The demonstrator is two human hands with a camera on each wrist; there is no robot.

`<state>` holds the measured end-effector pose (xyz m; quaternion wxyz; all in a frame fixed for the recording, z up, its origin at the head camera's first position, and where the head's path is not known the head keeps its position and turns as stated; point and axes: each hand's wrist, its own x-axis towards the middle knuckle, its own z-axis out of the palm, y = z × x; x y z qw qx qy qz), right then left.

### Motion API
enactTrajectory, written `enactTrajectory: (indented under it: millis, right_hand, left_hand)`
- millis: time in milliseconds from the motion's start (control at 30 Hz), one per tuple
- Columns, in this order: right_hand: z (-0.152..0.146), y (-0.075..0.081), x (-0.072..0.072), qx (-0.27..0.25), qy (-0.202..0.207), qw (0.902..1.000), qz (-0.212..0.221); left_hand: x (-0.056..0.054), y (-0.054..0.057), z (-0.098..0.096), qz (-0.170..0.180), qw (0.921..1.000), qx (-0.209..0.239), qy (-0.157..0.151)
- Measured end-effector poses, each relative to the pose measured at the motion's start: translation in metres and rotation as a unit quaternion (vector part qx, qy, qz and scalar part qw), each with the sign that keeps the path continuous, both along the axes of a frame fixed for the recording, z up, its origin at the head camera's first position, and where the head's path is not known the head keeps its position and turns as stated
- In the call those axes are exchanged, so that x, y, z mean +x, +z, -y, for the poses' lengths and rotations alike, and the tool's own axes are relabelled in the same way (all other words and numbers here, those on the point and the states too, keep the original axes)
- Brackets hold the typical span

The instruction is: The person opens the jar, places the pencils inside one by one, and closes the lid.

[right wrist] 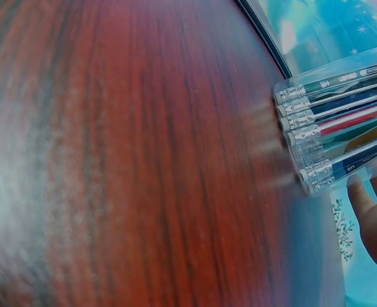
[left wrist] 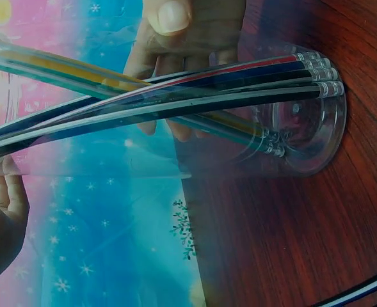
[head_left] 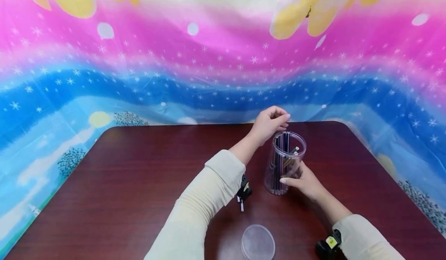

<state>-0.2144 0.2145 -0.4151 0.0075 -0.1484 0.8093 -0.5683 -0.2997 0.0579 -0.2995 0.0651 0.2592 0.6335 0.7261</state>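
A tall clear plastic jar (head_left: 268, 180) stands on the table, with several pencils (head_left: 281, 155) inside. Most lean to the left side, while a few slant toward the right of the rim. Dark, red, yellow and green barrels (left wrist: 239, 77) show in the left wrist view, their metal-banded eraser ends at the jar's bottom. My right hand (head_left: 308, 184) grips the jar low on its right side, thumb across the front. Beside the rim, at the back left, is my left hand (head_left: 270, 124), fingers bent and thumb near the index finger; nothing shows between them.
A round clear lid (head_left: 258, 242) lies on the table (head_left: 139, 182) near the front edge. A patterned cloth (head_left: 209, 66) hangs behind the table and along its sides. Black wrist devices are strapped at both sleeves (head_left: 226, 167).
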Motion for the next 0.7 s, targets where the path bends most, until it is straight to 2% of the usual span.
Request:
enactTrajectory:
  millis: [267,433,533,667,700]
  right_hand:
    - [0.002,0.006,-0.004,0.0,0.0,1.0,-0.008]
    - [0.003,0.005,-0.005,-0.014,0.006,0.9998,-0.013]
    - [0.004,0.004,-0.003,-0.023,0.007,0.9997,-0.008]
    - [0.004,0.003,0.0,-0.023,0.001,0.9997,-0.008]
    - [0.004,0.002,0.001,-0.021,-0.001,0.9997,-0.01]
  left_hand:
    - [0.003,0.01,0.014,-0.005,0.9994,-0.033,0.012]
    - [0.003,0.008,0.029,0.016,0.9979,-0.055,0.031]
    - [0.01,0.011,0.042,0.039,0.9955,-0.078,0.037]
    - [0.01,0.0,0.059,0.054,0.9893,-0.127,0.048]
    - [0.008,-0.006,0.062,0.055,0.9873,-0.141,0.049]
